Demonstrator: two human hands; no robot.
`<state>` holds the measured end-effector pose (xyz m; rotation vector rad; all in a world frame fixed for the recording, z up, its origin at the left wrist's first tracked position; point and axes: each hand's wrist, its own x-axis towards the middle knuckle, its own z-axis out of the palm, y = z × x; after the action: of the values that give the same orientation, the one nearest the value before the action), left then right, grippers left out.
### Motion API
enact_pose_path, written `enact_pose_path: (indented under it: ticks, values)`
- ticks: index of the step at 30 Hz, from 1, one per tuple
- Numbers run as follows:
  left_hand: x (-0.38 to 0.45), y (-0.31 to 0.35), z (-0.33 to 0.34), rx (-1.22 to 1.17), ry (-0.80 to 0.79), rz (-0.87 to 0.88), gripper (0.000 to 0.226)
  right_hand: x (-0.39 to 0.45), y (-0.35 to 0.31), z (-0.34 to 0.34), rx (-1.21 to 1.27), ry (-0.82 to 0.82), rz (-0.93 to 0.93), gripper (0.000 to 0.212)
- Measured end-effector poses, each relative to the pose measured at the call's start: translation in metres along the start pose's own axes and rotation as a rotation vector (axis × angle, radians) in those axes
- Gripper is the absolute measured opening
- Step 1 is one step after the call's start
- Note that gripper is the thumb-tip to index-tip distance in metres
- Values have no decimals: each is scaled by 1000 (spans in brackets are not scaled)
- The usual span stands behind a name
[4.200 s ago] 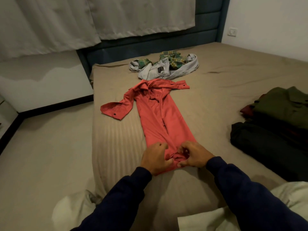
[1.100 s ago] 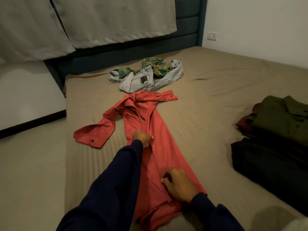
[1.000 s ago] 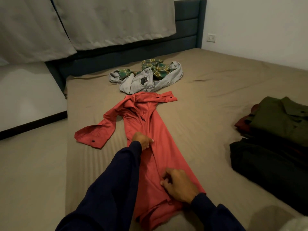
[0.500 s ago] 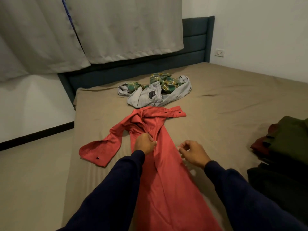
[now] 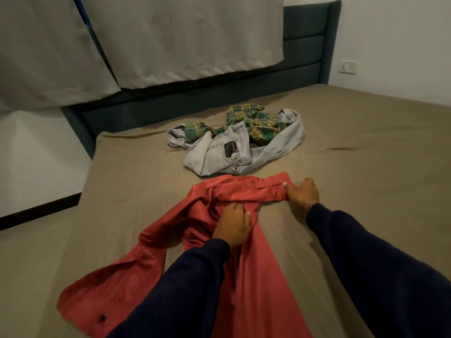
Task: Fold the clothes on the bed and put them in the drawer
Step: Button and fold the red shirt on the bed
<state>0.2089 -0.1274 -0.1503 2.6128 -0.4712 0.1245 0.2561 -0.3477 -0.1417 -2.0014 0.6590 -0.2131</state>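
Left hand (image 5: 233, 226) flat on red shirt (image 5: 256, 276) (grip relaxed), right hand (image 5: 302, 195) pinching sleeve cuff (image 5: 275, 189)

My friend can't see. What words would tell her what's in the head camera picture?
A person's left hand presses the middle of a red shirt spread on a tan bed, while the right hand pinches the cuff of one sleeve. Behind it lie crumpled grey jeans and a green plaid shirt.

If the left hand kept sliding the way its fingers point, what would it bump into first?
Probably the grey jeans. The left hand rests on the red shirt, fingers pointing up the bed. Past the shirt's top edge, the jeans lie next, though the depth is hard to judge.
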Motion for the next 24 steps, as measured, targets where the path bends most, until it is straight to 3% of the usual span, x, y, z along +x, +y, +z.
enact_pose_path:
  ticks: [2, 3, 5, 8, 11, 16, 19, 24]
  values:
    - [11, -11, 8, 62, 9, -2, 65, 18, -8, 9, -53, -59, 48, 82]
    - [13, -17, 12, 81, 10, -10, 68, 22, -13, 13, -94, -112, 47, 75]
    - [17, -26, 15, 77, -22, -51, 61, 31, -23, 24, -88, -166, -6, 46]
    - [18, -29, 11, 15, -52, -103, 41, 25, -46, 28, 208, -172, 10, 11]
    - [12, -23, -2, -76, -50, -156, 61, -2, -91, 10, 559, -355, 0, 16]
    - [-14, 2, -29, -174, 29, -180, 46, -52, -173, -44, 856, -501, -215, 24]
    - [-40, 19, -37, -142, 92, -60, 27, -92, -215, -81, 906, -529, -320, 25]
    - [-81, 42, -30, 231, -139, 327, 22, -150, -254, -124, 870, -630, -461, 25]
